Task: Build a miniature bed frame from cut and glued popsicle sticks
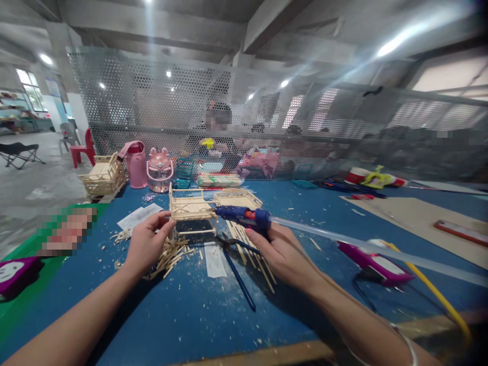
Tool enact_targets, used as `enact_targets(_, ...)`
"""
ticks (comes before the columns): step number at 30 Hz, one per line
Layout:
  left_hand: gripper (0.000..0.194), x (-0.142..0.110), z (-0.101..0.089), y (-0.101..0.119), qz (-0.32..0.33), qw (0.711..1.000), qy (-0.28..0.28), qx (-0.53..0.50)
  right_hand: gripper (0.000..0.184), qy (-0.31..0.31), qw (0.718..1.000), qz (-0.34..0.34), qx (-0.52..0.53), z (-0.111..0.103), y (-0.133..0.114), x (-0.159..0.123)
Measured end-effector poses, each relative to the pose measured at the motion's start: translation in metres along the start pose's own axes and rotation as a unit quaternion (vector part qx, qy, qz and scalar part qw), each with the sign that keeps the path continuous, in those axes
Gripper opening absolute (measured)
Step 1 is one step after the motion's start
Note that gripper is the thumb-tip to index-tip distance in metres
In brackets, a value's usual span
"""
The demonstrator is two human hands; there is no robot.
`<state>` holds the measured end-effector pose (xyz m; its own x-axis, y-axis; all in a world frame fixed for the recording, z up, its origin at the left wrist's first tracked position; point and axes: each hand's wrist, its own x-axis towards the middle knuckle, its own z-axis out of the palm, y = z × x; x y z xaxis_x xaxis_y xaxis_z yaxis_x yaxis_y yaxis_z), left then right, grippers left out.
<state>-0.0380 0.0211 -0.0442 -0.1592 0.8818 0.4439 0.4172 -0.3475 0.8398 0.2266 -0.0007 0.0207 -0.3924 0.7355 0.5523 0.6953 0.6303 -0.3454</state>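
My left hand (151,239) pinches the left end of a small bed-like frame (194,207) built of thin wooden sticks. In my right hand (284,251) is a blue hot glue gun (242,215), its nozzle at the right side of that frame. A long clear glue stick (343,239) trails out of the gun's back end. Below the frame lie blue-handled pliers (238,272), their jaws open. Short cut sticks (171,256) are heaped under my left hand, and longer sticks (247,249) lie beneath the glue gun.
Another stick frame (240,199) stands just behind. A larger stick model (102,175), a pink flask (136,165) and a pink bottle (159,173) stand at the back left. A purple device (375,264) with a yellow cable lies right. People sit beyond the perforated screen (152,112).
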Motion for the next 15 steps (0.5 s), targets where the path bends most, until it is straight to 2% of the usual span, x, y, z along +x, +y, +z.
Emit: enact_targets(15, 0.033, -0.0007, -0.0011, 0.0018, -0.005, 1.000, -0.005, 0.002, 0.037, 0.012, 0.999, 0.019, -0.031, -0.0030, 0.0005, -0.0033)
